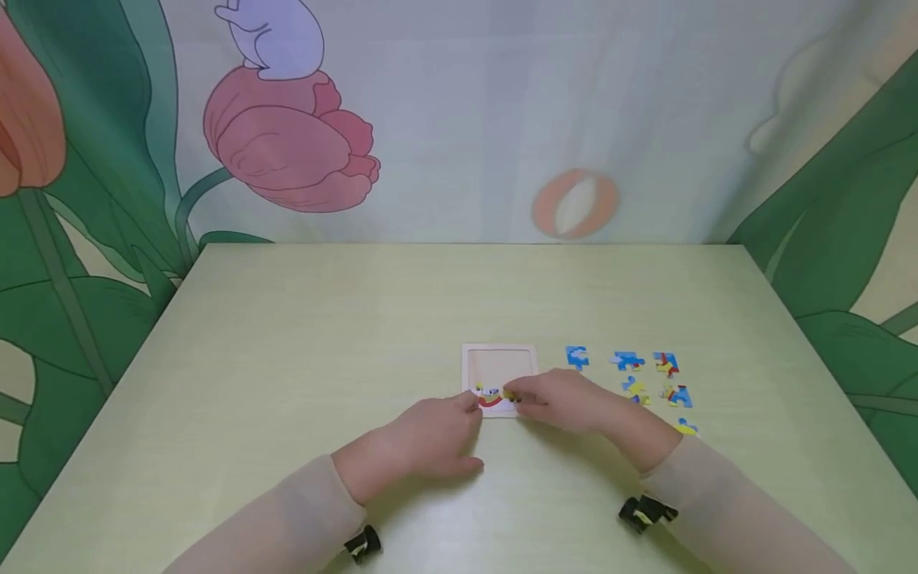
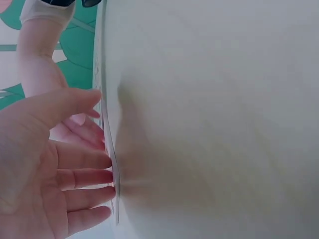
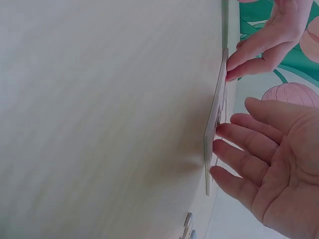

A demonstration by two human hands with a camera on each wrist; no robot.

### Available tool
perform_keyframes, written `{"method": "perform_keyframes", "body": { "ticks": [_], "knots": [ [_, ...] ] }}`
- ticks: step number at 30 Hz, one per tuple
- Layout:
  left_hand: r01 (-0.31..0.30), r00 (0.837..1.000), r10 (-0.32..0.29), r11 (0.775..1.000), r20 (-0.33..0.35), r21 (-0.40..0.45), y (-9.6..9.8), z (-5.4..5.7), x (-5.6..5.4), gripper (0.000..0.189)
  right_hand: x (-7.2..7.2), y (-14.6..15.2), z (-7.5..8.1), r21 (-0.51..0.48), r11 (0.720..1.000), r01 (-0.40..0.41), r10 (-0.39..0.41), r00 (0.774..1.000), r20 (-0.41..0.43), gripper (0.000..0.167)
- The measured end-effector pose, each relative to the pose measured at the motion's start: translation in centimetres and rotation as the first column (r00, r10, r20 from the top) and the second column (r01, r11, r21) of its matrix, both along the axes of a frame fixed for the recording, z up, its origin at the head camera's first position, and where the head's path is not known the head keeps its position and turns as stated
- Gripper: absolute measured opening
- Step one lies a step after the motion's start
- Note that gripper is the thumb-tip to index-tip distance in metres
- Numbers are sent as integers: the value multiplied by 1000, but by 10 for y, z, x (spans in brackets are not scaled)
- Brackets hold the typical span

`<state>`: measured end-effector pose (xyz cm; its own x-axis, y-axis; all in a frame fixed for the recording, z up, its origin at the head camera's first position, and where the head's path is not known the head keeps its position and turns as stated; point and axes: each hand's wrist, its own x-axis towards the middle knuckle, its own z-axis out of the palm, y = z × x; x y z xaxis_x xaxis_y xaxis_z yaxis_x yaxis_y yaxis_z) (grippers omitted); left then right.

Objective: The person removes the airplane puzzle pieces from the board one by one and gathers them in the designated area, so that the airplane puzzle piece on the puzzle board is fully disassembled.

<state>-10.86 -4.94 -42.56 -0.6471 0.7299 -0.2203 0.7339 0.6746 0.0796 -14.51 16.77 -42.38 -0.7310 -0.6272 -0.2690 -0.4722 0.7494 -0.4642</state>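
A small square puzzle tray (image 1: 500,347) with a pale wooden rim lies on the table. Puzzle pieces with red, yellow and white (image 1: 491,400) sit along its lower inside edge. My left hand (image 1: 436,434) touches the tray's left lower side with extended fingertips, the thumb held apart. From the right, my right hand (image 1: 562,399) rests its fingertips on a yellowish piece (image 1: 509,395) at the tray's lower right, partly covering it. In the right wrist view, the fingers (image 3: 246,142) are nearly straight and the thumb stands away from them.
Loose jigsaw pieces lie right of the tray: a blue one (image 1: 577,356), a blue one with red (image 1: 627,360), a red and blue one (image 1: 666,363) and several more. One yellow and blue piece (image 1: 686,426) is close to my right forearm. A printed curtain (image 1: 459,119) hangs behind the table.
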Motion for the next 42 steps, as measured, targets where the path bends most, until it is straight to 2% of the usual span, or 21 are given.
{"method": "perform_keyframes", "body": {
  "ticks": [3, 6, 9, 13, 16, 20, 23, 30, 38, 42],
  "knots": [
    [-9, 1000, 9, 1000, 15, -12, 0, 2, -2, 50, -1, 2, -3, -56, 993, 105, -100, 991, 89, 35],
    [-23, 1000, 23, 999, 20, -31, 2, 6, -3, 43, -4, 2, -6, -136, 967, 214, -191, 967, 168, 30],
    [-36, 999, 38, 997, 21, -62, 5, 9, -2, 42, -11, -1, -10, -179, 947, 268, -233, 953, 194, 21],
    [-30, 1000, 30, 994, -2, -101, 9, 11, -1, 45, -19, -5, -14, -186, 931, 315, -270, 935, 229, 16],
    [-21, 999, 18, 992, -30, -122, 11, 10, 0, 49, -24, -8, -17, -209, 920, 332, -267, 920, 286, 15],
    [-27, 998, 20, 990, -53, -138, 12, 8, 1, 59, -27, -10, -22, -260, 909, 326, -231, 913, 337, 13],
    [-41, 999, 36, 989, -35, -144, 11, 9, 2, 66, -28, -10, -23, -272, 907, 321, -221, 914, 340, 11],
    [-47, 997, 55, 988, 51, -149, 3, 11, 5, 77, -31, -3, -25, -260, 900, 351, -237, 893, 383, 14],
    [-29, 998, 35, 994, 58, -106, -4, 6, 6, 79, -33, 4, -26, -276, 887, 370, -231, 874, 428, 16],
    [-21, 998, 27, 995, 52, -101, -4, 5, 6, 78, -33, 9, -25, -273, 886, 374, -237, 873, 426, 15]
  ]
}}
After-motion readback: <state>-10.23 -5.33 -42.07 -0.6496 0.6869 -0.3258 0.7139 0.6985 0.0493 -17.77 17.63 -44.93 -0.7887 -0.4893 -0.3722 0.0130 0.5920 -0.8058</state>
